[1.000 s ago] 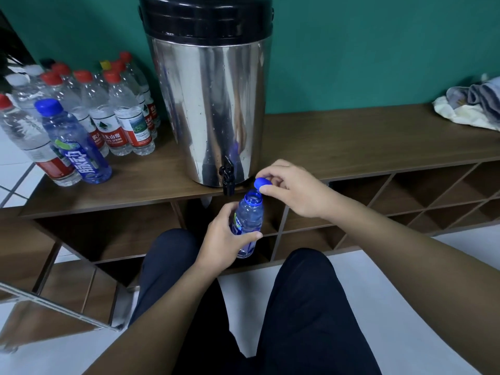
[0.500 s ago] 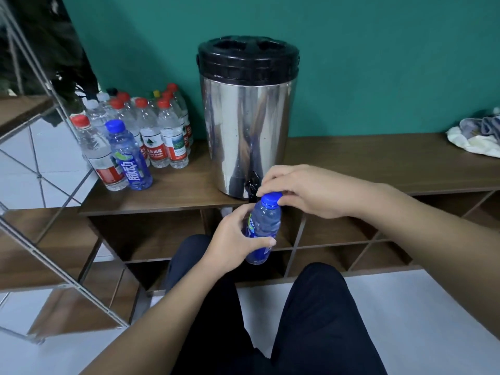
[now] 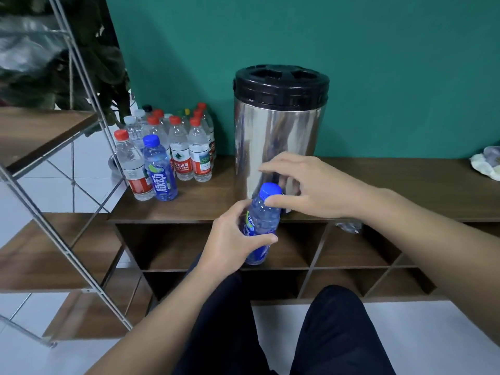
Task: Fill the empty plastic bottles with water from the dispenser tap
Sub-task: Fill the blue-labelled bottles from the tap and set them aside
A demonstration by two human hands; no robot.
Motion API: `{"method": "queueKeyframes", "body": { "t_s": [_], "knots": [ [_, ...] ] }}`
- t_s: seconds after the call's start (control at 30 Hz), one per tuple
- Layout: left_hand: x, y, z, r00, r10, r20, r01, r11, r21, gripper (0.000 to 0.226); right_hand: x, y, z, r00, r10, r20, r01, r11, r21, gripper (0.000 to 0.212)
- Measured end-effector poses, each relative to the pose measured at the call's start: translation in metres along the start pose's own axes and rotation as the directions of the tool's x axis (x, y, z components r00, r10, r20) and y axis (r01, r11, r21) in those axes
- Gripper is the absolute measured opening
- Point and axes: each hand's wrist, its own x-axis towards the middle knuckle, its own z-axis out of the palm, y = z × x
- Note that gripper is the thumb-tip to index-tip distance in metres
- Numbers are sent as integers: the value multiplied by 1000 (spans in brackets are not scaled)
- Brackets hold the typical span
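Teal wall (image 3: 405, 63) fills the background behind a long brown wooden shelf unit (image 3: 392, 185) with open cubbies below, and from my remote seat I look down over dark trousers at both hands working in front of it. On the shelf top stands a tall shiny steel water dispenser with a black lid (image 3: 280, 125); I cannot see its tap, which is hidden behind the hands. My left hand (image 3: 232, 239) is wrapped around the body of a small blue-tinted plastic bottle with a blue-and-green label (image 3: 261, 228), holding it upright in the air just in front of the shelf edge, below the dispenser. My right hand (image 3: 311, 185) sits at the bottle's blue screw cap (image 3: 270, 190): the thumb presses against the cap's side, the other fingers are spread and arched above it, not closed around it. To the left on the shelf stands a cluster of clear plastic bottles with red caps (image 3: 186, 147), with one blue-capped blue bottle (image 3: 159, 169) at its front. A crumpled pale cloth (image 3: 485, 165) lies at the far right end. A metal-framed rack with wooden boards (image 3: 48, 147) rises on the left.
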Motion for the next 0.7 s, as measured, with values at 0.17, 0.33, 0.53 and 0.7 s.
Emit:
{"method": "queueKeyframes", "body": {
  "t_s": [0.17, 0.33, 0.53, 0.7],
  "knots": [
    [2, -6, -17, 999, 6, -47, -6, 1000, 11, 85, 21, -8, -9, 975, -137, 177, 160, 980, -118, 43],
    [-2, -5, -30, 996, 11, -84, -10, 1000, 13, 78, 44, -16, 2, 973, -88, 215, 128, 976, -177, 30],
    [3, -3, -51, 989, 30, -145, -16, 995, 94, 75, 70, -25, 30, 986, -89, 139, 122, 960, -251, 26],
    [15, -5, -60, 971, 61, -229, -22, 986, 168, 76, 101, -32, 49, 1000, 24, -5, -24, 982, -190, 39]
  ]
}}
